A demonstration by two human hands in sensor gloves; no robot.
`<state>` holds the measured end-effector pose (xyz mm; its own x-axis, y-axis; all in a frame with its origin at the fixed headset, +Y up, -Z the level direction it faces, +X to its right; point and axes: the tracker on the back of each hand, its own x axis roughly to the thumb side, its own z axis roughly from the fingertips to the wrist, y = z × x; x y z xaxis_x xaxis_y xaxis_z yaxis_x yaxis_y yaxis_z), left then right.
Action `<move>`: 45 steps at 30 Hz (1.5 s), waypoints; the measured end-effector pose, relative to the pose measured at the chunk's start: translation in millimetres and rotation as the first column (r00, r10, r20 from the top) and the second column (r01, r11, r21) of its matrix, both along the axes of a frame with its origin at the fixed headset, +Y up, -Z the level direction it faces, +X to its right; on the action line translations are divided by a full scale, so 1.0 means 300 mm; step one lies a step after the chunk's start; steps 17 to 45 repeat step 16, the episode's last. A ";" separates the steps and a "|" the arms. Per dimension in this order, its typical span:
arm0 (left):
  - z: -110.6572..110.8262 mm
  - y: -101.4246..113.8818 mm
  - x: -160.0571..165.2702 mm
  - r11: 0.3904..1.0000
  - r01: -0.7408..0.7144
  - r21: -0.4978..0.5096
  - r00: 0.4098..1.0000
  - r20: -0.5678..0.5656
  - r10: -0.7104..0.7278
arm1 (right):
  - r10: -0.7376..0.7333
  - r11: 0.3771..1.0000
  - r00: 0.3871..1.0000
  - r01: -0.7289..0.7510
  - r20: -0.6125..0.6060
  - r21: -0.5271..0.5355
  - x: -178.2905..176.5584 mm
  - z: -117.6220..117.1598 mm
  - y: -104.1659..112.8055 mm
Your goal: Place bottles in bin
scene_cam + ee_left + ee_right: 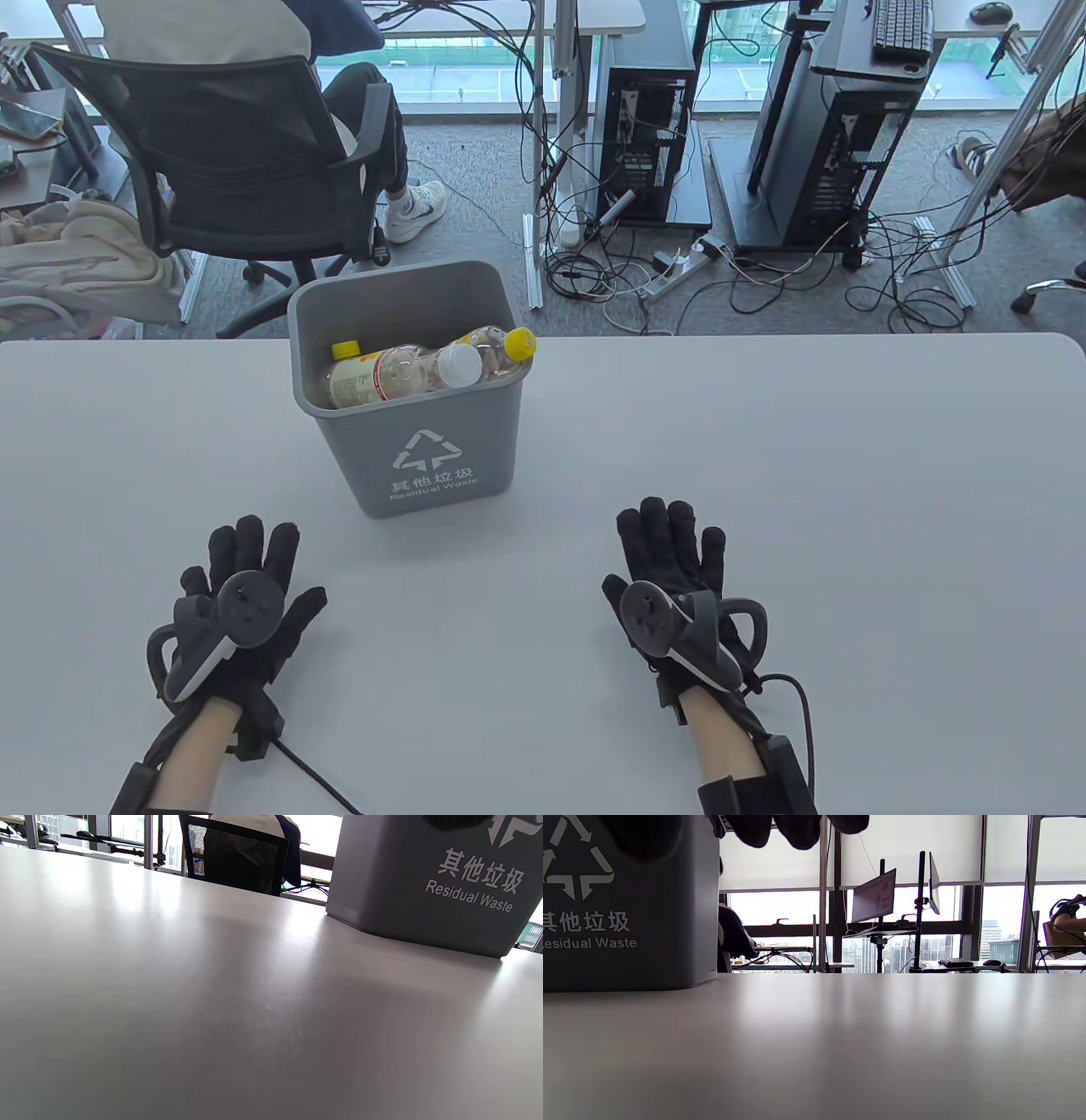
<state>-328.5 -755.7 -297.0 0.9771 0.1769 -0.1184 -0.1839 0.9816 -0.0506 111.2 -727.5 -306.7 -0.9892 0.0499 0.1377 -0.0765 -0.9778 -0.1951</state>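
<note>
A grey bin (424, 463) marked "Residual Waste" stands on the white table near its far edge. Inside it lie plastic bottles: one with a yellow cap and pale label (361, 378), a clear one with a white cap (433, 367), and a clear one with a yellow cap (509, 344). My left hand (246, 569) lies flat and open on the table, front left of the bin. My right hand (674, 552) lies flat and open, front right of it. Both hold nothing. The bin's wall shows in the left wrist view (403, 887) and the right wrist view (649, 921).
The table (764, 441) stretches to both sides. Beyond its far edge are a black office chair (246, 161) with a seated person, computer towers (645, 136) and loose cables on the floor.
</note>
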 end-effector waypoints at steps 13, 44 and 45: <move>0.000 0.001 0.001 1.000 0.000 0.000 1.000 0.003 0.000 | -0.009 1.000 1.000 0.009 0.005 -0.014 -0.002 -0.004 -0.003; 0.000 0.001 0.001 1.000 0.001 0.000 1.000 0.003 -0.001 | -0.007 1.000 1.000 0.007 0.003 -0.012 -0.002 -0.006 -0.004; 0.000 0.001 0.001 1.000 0.001 0.000 1.000 0.003 -0.001 | -0.007 1.000 1.000 0.007 0.003 -0.012 -0.002 -0.006 -0.004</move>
